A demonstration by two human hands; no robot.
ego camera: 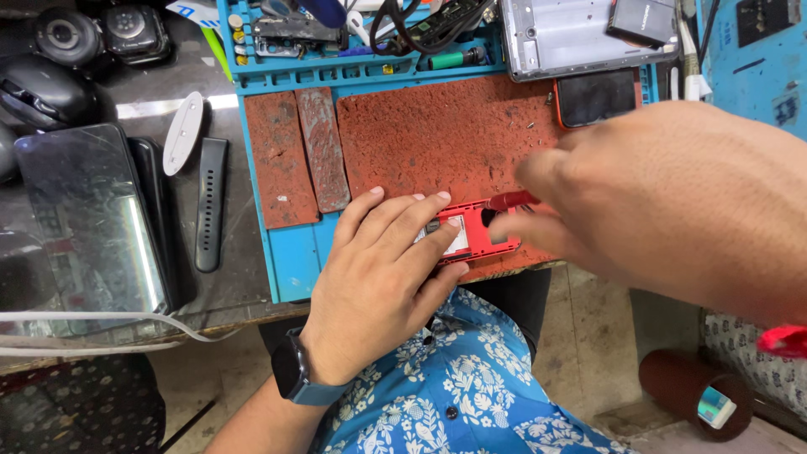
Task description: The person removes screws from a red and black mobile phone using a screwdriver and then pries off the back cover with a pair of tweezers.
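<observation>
Two hands on a red phone frame (472,233): left hand (382,282) pressing it flat, right hand (664,202), at three o'clock, pinching a red-handled tool (511,200).

- right hand (664,197): motion-blurred, wrist cut off by frame edge
- red tool (508,200): only the tip shows, probably a screwdriver
- red phone (471,233): half hidden under left hand (378,282)
</observation>
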